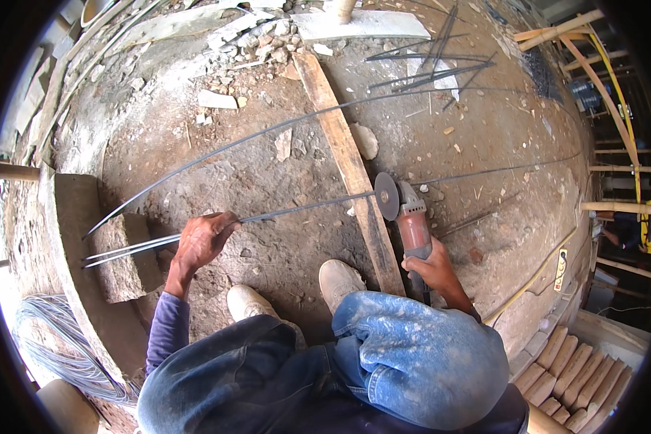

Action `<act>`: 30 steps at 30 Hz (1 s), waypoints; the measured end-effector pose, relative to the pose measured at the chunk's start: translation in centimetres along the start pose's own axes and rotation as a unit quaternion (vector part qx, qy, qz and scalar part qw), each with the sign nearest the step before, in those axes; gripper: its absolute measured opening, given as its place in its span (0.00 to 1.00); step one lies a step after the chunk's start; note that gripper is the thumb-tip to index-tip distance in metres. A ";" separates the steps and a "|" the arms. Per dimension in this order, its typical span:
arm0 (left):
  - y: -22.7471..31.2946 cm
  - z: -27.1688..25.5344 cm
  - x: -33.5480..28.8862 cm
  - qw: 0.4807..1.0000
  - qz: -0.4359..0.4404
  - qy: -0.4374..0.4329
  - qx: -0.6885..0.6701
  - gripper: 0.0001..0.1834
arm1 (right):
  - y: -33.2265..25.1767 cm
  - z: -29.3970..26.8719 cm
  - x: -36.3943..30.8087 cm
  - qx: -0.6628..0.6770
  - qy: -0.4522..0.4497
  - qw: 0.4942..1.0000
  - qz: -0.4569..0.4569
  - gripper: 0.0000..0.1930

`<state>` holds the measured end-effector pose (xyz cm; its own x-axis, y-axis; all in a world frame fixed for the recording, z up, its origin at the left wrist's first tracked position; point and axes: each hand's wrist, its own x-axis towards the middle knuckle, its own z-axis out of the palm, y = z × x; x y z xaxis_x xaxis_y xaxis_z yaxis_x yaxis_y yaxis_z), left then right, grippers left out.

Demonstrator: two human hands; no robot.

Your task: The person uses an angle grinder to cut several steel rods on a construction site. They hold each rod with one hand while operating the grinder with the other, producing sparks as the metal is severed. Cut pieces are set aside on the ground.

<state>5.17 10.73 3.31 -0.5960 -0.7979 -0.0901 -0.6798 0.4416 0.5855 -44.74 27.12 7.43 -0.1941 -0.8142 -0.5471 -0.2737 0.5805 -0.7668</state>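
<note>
My left hand is closed around thin steel rods. Their left ends rest by a rough concrete block, and they run right across a wooden plank. In my right hand is an angle grinder, gripped by its body with the fingers wrapped round. Its dark cutting disc stands upright at the rods, just right of the plank's edge. Whether the disc touches them or spins, I cannot tell. Farther off, another rod bows over the plank.
Several cut rods lie loosely piled at the far right. Rubble covers the far ground. A wire coil sits at the left, beyond a low concrete edge. On the right are a power strip and stacked bricks.
</note>
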 end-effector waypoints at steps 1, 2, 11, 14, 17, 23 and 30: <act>0.1 0.0 0.0 1.000 0.002 0.008 -0.004 0.09 | 0.0 0.0 0.0 -0.003 0.001 1.000 -0.003 0.21; 0.1 0.0 0.0 1.000 0.003 0.016 -0.008 0.09 | 0.0 0.0 0.0 -0.006 0.002 1.000 -0.005 0.20; 0.4 -0.3 0.2 1.000 -0.006 0.009 -0.012 0.10 | 1.1 0.1 1.0 -0.053 0.037 0.998 -0.004 0.21; 0.4 -0.4 0.2 1.000 -0.017 -0.004 -0.008 0.12 | 1.0 -0.1 1.1 -0.030 0.014 0.999 0.024 0.22; 0.4 -0.3 0.2 1.000 -0.024 0.000 -0.005 0.12 | 0.9 -0.3 1.2 -0.044 0.005 0.999 0.025 0.23; 0.0 0.0 0.2 1.000 -0.028 0.007 -0.012 0.12 | 1.6 -0.5 1.7 -0.157 0.037 0.987 -0.008 0.28; 0.0 0.1 0.2 0.999 -0.038 0.001 -0.007 0.14 | 1.2 -0.2 1.7 -0.089 0.037 0.995 0.036 0.29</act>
<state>4.98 10.59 3.26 -0.5411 -0.8303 -0.1333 -0.7174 0.3731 0.5883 -45.62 26.41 5.64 -0.2867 -0.7723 -0.5669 -0.4180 0.6333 -0.6513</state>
